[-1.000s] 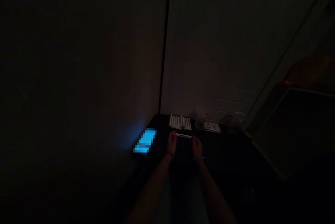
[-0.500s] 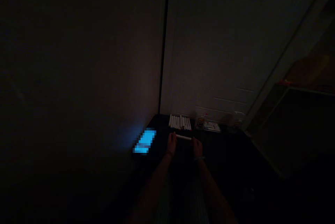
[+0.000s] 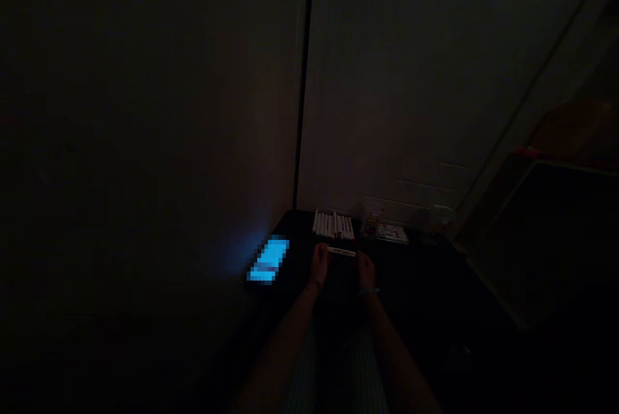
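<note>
here, in a room almost wholly dark, my two forearms reach away from me over a dark table, with pale striped cloth showing faintly between them at the near edge. my left hand and my right hand sit side by side, a little apart, and between them i hold a slim white marker. its long axis runs left to right, level across my view; the left fingers pinch its left end, the right fingers close on its right end. both hands look curled shut on it, though the gloom hides how each finger lies. the marker hangs just beyond my knuckles, about equally near to each hand, and i cannot tell whether it rests on the table or floats above it.

to the left of my left hand, a phone lies on the table, its screen glowing bright blue, the only strong light in view.

just beyond the marker, a row of white markers lies packed side by side, their long axes pointing away from me, square to the one i hold; whether a tray or case holds them is too dim to tell. right of that row stand a small clear container, contents unreadable, then a flat printed card or box, and farther right a faint clear tub.

behind it all rise two dim walls meeting at a corner.
</note>
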`<state>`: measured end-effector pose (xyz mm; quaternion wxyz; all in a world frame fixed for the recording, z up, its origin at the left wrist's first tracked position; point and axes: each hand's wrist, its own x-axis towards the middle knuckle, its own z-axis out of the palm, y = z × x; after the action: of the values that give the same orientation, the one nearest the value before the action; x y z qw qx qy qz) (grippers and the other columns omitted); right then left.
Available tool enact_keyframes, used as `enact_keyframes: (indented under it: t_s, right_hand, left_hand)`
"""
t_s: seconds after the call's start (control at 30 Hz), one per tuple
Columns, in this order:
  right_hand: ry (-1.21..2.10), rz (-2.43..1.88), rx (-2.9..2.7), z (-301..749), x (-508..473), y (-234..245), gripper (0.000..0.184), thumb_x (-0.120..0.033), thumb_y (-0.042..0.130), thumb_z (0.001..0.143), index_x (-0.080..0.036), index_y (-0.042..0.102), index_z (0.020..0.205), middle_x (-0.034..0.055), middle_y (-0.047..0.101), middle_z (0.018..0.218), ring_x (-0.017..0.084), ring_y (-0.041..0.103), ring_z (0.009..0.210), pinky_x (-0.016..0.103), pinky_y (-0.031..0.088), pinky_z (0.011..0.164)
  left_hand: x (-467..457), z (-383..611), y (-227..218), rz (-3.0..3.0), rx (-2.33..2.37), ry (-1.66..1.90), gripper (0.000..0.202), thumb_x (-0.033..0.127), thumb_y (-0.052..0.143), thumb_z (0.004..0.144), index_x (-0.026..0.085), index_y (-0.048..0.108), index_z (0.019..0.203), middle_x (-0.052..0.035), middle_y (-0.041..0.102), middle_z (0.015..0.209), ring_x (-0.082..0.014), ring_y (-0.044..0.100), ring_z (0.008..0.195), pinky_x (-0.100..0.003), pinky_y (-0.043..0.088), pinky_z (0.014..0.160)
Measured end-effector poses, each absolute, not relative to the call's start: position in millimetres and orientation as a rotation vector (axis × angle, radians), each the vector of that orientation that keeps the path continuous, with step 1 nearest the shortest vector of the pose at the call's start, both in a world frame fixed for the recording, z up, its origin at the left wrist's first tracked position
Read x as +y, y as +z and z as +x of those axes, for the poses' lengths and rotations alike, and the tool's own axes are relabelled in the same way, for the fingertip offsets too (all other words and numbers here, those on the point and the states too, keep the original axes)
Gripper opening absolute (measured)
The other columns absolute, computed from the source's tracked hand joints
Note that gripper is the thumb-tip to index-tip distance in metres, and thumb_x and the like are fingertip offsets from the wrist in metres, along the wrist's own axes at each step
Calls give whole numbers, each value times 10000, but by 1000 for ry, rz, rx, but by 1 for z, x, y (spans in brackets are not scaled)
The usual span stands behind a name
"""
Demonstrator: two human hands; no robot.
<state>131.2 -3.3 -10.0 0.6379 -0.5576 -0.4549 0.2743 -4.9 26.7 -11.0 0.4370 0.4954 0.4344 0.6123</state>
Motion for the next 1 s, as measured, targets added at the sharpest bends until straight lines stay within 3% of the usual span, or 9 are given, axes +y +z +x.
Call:
enact_keyframes:
  t_s: [0.33,0.67,1.0]
  right_hand:
    - [567,-1268,-1004,131,-3,-10,371,-511,399,719,-174,484,590,-26,466,544,100,396,541,202,306,531]
    - [631,-1275,-995,131,-4,-10,427,-555,403,700,-173,450,515,-34,419,470,89,360,468,204,275,472]
    - [618,-1305,-1032,134,0,-17,422,-524,380,738,-169,459,524,-29,421,490,96,380,497,199,285,486]
  left_hand:
    - [26,-5,-9,1190,929,1514,364,475,416,752,207,494,986,-54,543,944,-133,540,800,-246,468,636]
    - [27,-3,-7,1088,937,1549,374,508,462,706,179,519,873,-25,545,814,-85,538,641,-212,457,580]
    - [29,-4,-13,1181,988,1561,363,502,423,735,186,534,875,-14,541,755,-78,498,612,-187,419,549]
